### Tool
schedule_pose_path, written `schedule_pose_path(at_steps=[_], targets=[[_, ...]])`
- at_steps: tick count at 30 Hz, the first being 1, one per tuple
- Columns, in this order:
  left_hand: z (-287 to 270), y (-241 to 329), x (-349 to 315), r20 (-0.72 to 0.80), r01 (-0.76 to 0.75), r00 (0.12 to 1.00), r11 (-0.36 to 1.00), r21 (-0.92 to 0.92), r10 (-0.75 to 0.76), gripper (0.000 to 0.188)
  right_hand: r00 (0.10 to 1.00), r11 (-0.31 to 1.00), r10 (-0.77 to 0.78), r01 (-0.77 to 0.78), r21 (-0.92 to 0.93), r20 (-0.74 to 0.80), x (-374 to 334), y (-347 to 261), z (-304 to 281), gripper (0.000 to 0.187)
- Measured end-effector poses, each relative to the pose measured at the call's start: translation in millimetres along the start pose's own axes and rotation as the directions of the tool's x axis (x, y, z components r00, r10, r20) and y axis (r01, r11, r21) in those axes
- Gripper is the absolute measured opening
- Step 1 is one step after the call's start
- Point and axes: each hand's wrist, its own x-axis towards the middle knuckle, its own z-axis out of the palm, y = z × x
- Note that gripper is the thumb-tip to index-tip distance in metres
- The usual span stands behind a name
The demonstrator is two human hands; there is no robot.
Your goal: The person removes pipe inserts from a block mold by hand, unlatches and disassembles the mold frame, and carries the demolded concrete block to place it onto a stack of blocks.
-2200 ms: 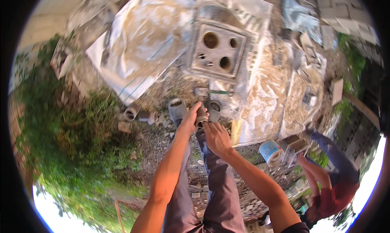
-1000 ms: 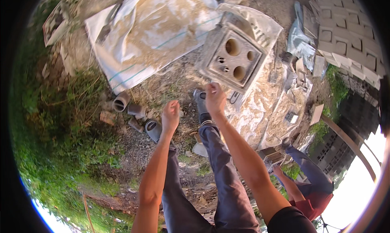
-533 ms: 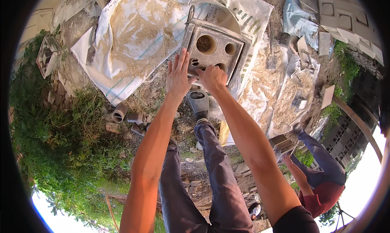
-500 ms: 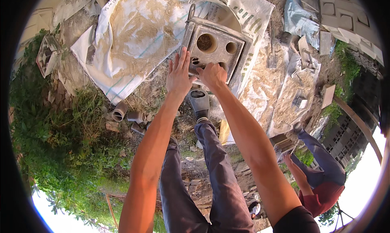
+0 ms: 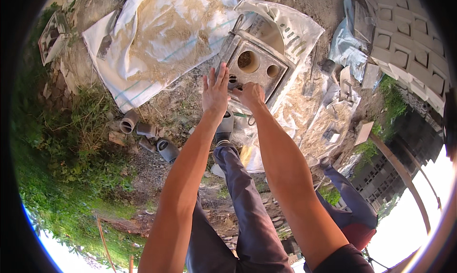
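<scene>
Both hands at the grey box, outdoors

Clock read from mid-view, twelve at top. Square grey box (image 5: pixel 261 81) sits on the ground between twelve and one, slightly turned. Its top face shows a large round hole toward its upper side, a smaller one to the right, little dark openings lower left.

Left hand (image 5: pixel 216 93): open, fingers straight and slightly spread, pointing to twelve, at the box's lower-left edge. Actual contact hard to see.

Right hand (image 5: pixel 251 96): curled, knuckles up, over the lower part of the top face. Cannot tell whether it pinches anything; the fingertips are hidden.

Surroundings: white sheet (image 5: pixel 138 85) strewn with sand at eleven. Short pipe (image 5: pixel 127 122) lying at nine, mouth toward the viewer. Blue plastic (image 5: pixel 350 47) near two, grey block wall (image 5: pixel 413 49) beyond it. Flat board (image 5: pixel 364 133) at three. Co-worker in dark trousers (image 5: pixel 346 190) at four, partly behind the right forearm. Green plants (image 5: pixel 71 173) at eight.
</scene>
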Motion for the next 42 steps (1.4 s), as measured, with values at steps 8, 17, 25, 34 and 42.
schedule_pose_path(at_steps=[8, 17, 25, 34, 42], targets=[[-1, 0, -6, 0.011, 0.020, 1.000, 1.000, -0.017, -0.019, 0.079, 0.991, 0.983, 0.044, -0.020, -0.180, 0.129, -6, -15, -23, 0.070], [4, 2, 0, 0.017, 0.016, 1.000, 0.999, -0.041, -0.015, 0.074, 0.993, 0.998, 0.053, -0.048, -0.045, 0.101, 2, -8, -11, 0.058], [2, 7, 4, 0.054, 0.028, 0.998, 0.997, 0.072, -0.032, 0.078, 0.995, 0.975, 0.008, 0.014, 0.224, -0.100, 8, 14, 19, 0.054], [-5, 9, 2, 0.101, 0.019, 0.994, 0.992, 0.122, -0.031, 0.075, 1.000, 0.992, 0.020, -0.018, 0.126, -0.018, -9, -5, -6, 0.052], [1, 14, 3, 0.097, 0.040, 0.994, 0.994, 0.106, -0.050, 0.072, 0.987, 0.994, 0.111, -0.108, -0.029, 0.119, -10, -17, -14, 0.058]])
